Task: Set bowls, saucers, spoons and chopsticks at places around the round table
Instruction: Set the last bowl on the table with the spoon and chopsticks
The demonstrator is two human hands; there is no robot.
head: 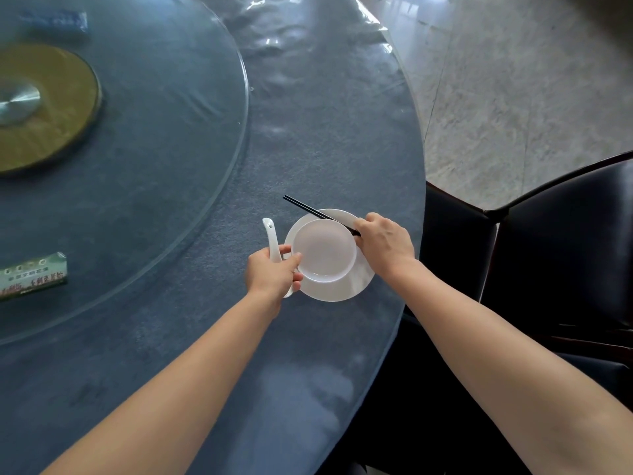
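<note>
Place being laid near the worktop (308,132) edge: white bowl (323,250) sits on its saucer (342,289), L hand (270,272) grips the soup spoon (272,241) just beside, R hand (383,243) pinches black chopsticks (308,209) across the far rim, so next prob. lay both flat & let go.

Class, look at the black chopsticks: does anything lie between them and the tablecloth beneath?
Yes. The chopsticks, held by the right hand, cross over the saucer at its far rim, right beside the bowl. Only their tips reach past it over bare tablecloth.
</note>
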